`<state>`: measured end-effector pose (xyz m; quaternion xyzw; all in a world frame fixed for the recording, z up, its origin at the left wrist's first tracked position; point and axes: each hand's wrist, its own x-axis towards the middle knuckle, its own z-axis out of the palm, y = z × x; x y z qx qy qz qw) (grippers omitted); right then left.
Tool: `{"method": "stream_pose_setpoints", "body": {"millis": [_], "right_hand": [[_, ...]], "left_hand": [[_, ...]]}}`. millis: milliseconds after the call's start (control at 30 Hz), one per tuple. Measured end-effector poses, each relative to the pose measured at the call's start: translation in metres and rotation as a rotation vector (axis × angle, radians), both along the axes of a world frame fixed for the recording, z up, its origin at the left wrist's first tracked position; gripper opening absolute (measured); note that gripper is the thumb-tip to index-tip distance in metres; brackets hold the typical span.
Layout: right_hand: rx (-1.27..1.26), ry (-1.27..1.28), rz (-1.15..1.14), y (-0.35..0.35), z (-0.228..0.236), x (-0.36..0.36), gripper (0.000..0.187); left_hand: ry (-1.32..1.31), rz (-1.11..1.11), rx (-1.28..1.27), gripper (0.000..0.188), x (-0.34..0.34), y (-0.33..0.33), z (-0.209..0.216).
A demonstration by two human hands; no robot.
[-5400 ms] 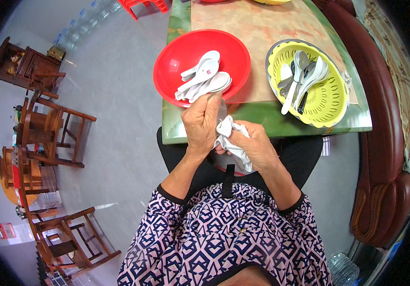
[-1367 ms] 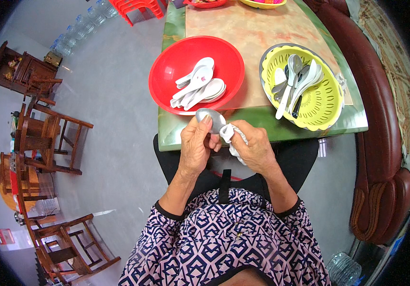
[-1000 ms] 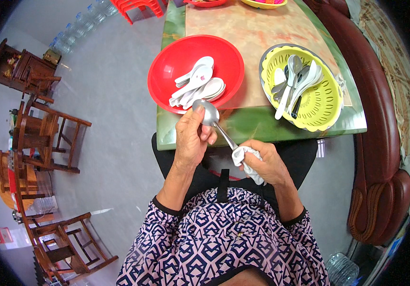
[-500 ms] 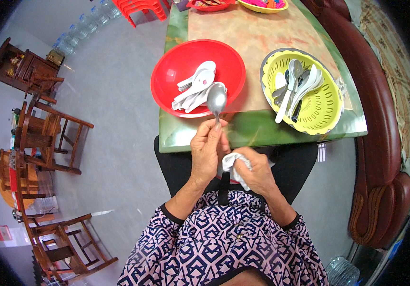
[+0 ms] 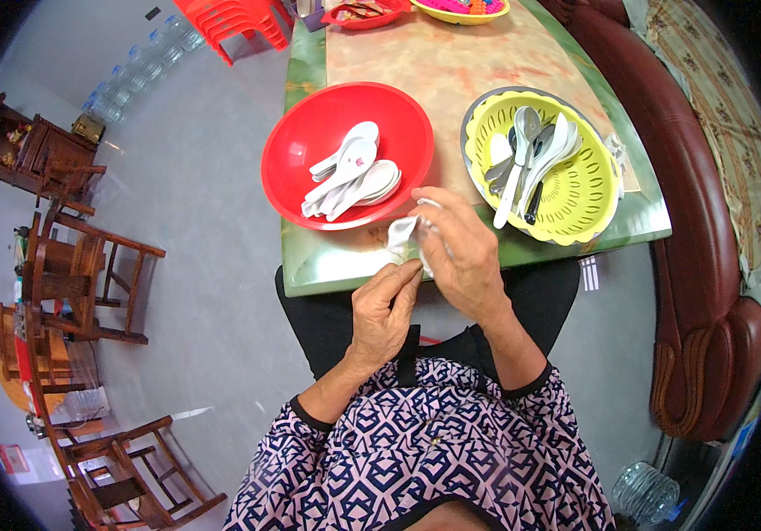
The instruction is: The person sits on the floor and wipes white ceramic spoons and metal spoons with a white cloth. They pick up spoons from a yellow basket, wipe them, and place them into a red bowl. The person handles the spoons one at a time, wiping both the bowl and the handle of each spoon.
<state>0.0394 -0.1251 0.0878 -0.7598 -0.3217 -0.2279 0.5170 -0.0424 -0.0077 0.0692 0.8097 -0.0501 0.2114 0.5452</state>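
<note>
My left hand (image 5: 382, 308) is closed in a pinch on the handle end of a metal spoon, just past the table's near edge. The spoon's bowl is hidden under a white cloth (image 5: 401, 234). My right hand (image 5: 462, 257) grips that cloth, its fingers wrapped round it over the spoon. Ahead and to the left, a red basin (image 5: 301, 133) holds several white soup spoons (image 5: 354, 177) stacked together. To the right, a yellow slotted basket (image 5: 588, 190) set in a grey one holds a mix of metal, white and black-handled spoons (image 5: 529, 159).
The table (image 5: 425, 66) has a green marbled border. At its far end stand a red tray (image 5: 363, 19) and a yellow bowl (image 5: 460, 12) with colourful items. A brown leather sofa (image 5: 690, 292) runs along the right. Wooden chairs (image 5: 102, 274) and red stools (image 5: 230, 22) are to the left.
My right hand has moved up and forward, bringing the cloth from beside my left hand onto the spoon's bowl, which showed bare before. The view has shifted slightly.
</note>
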Motion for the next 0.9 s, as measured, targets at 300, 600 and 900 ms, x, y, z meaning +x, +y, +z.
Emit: {"method": "stream_pose_setpoints", "body": {"millis": [300, 600, 900], "right_hand": [[0.905, 1.017, 0.292, 0.013, -0.013, 0.007, 0.023], [0.212, 0.366, 0.06, 0.021, -0.036, -0.03, 0.043], [0.116, -0.028, -0.238, 0.033, -0.026, -0.001, 0.031]], "left_hand": [[0.271, -0.171, -0.685, 0.02, 0.004, 0.003, -0.013], [0.44, -0.208, -1.171, 0.014, 0.01, 0.013, 0.002], [0.604, -0.186, -1.149, 0.02, 0.005, -0.001, 0.012]]}}
